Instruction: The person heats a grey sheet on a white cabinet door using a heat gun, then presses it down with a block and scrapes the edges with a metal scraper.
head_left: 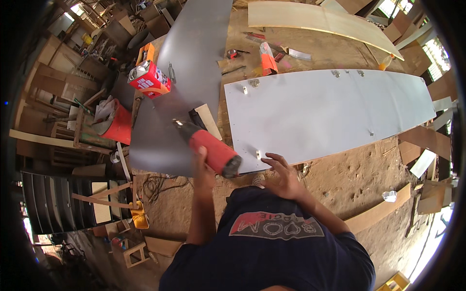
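Note:
In my left hand point(204, 172) is a red cylindrical power tool point(213, 151) with a black rear end and a dark tapered nose. The nose, blurred, points up and left over a dark grey sheet point(160, 136). My right hand point(284, 180) is open at the near left corner of a light grey panel point(320, 114). Its fingertips are beside a small white fitting point(258, 154); whether they touch it I cannot tell. Another white fitting point(245, 90) and a metal hinge point(254, 83) lie at the panel's far left corner.
On the grey sheet stands a red tin point(149, 83), with a wooden strip point(208, 121) nearer me. A tape measure point(233, 53), an orange-and-white packet point(267, 59) and a pale curved board point(315, 19) lie beyond the panel. A red bucket point(118, 123) stands left.

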`<state>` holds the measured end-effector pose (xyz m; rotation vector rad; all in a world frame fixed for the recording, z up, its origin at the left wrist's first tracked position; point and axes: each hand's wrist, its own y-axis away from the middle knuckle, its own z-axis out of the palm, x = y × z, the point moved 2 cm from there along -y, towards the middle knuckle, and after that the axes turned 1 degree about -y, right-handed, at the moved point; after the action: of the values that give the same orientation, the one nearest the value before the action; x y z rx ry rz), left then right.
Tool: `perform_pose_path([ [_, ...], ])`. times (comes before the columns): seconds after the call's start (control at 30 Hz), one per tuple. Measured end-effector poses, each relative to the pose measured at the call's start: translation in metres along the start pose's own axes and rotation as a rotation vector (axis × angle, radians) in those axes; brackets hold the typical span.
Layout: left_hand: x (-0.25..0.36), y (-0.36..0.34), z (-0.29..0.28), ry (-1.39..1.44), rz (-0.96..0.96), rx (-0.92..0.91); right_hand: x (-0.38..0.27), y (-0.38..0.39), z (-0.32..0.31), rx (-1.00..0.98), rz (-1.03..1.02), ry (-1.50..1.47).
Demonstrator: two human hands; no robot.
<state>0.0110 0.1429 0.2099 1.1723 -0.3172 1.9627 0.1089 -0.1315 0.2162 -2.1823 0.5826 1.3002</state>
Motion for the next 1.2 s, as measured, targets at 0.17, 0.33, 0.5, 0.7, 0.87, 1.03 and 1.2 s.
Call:
perform_pose_path([
  [0.17, 0.050, -0.059, -0.061, -0.506, 0.125, 0.331, 0.018, 0.020, 0.004, 0.037, 0.221, 0.045],
  [0.33, 0.044, -0.138, -0.110, -0.726, 0.070, 0.470, 0.030, 0.028, 0.013, 0.037, 0.249, 0.093],
  [0.5, 0.001, -0.201, -0.135, -1.127, -0.122, 0.701, 0.027, 0.032, 0.013, 0.007, 0.389, 0.081],
  [0.7, -0.020, -0.232, -0.174, -1.257, -0.200, 0.795, 0.028, 0.046, 0.009, 0.095, 0.416, 0.113],
  [0.87, 0.001, -0.230, -0.186, -1.435, -0.297, 0.635, 0.034, 0.050, 0.011, 0.168, 0.490, 0.097],
  [1.03, -0.007, -0.208, -0.136, -1.674, 0.322, 0.743, 0.032, 0.039, 0.014, 0.146, 0.507, 0.049],
  [1.2, -0.014, -0.221, -0.088, -1.698, 0.089, 0.704, 0.029, 0.030, 0.012, 0.085, 0.486, 0.111],
])
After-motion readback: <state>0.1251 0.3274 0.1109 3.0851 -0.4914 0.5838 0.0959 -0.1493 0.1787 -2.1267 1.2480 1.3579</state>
